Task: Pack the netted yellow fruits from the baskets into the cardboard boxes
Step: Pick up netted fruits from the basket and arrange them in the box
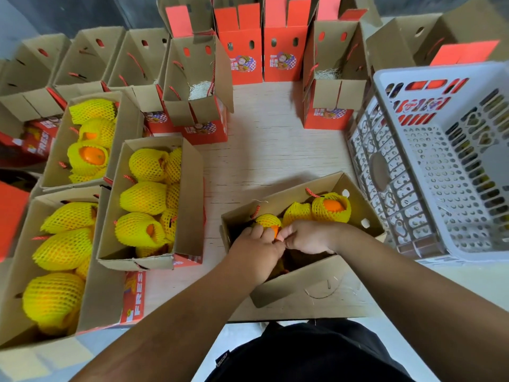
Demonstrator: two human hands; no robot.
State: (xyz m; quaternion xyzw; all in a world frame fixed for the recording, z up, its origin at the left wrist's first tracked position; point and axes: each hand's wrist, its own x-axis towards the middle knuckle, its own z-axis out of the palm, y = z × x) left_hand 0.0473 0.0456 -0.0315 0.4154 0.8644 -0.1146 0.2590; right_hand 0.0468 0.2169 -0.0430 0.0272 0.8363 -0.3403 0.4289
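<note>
Settling a netted yellow fruit [267, 222] into the near-left end of an open cardboard box [303, 282], a person works with both hands down inside it at about 6 o'clock in the scene. The left hand [254, 252] lies over the fruit's near side with fingers curled against the foam net; the right hand [307, 237] pinches at the net's open mouth, where orange skin shows. Two more netted fruits [323, 209] already sit along the box's far wall, toward 1 o'clock of the hands. The job here, by the look of it, is seating the fruit snugly beside its neighbours with the net pulled fully round it, so no bare skin rubs on cardboard. Easing it down rather than pressing seems wise, since the foam gives little protection against a squeeze. Three filled boxes [150, 199] stand at 9 o'clock, folded empty cartons [197, 86] line up from 10 to 1 o'clock, and a white plastic basket [440, 161] sits at 3 o'clock, its visible floor bare.
</note>
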